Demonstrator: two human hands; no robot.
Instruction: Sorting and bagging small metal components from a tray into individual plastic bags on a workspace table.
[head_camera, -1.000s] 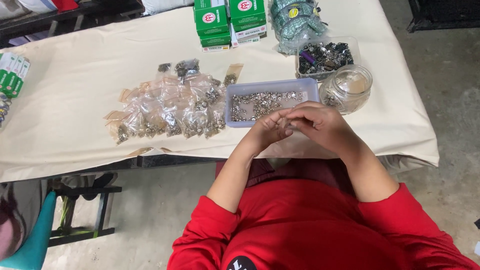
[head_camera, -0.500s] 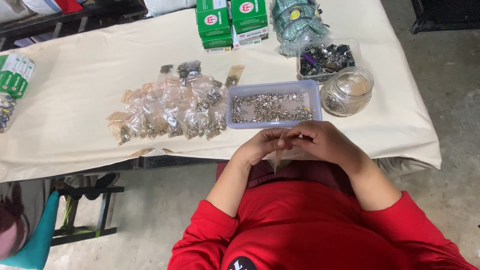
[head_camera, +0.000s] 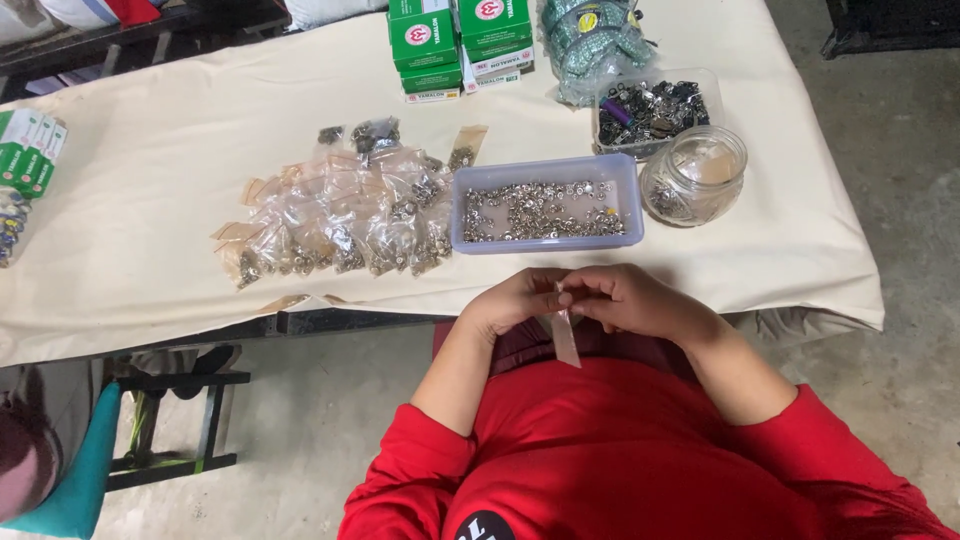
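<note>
Fingertips of the left hand (head_camera: 515, 300) and right hand (head_camera: 625, 298) are pinching narrow on a small clear plastic bag (head_camera: 564, 335) hanging at six o'clock from the lilac tray of metal snaps (head_camera: 545, 210), which probably wants opening gently at its mouth.

1. A long table (head_camera: 150, 200) runs across the view, draped in a cream cloth.
2. Bare grey concrete floor (head_camera: 900, 150) shows to the right and below.
3. A dark metal frame (head_camera: 170, 420) stands under the table's left end.
4. Soft, even light, no hard shadows.
</note>
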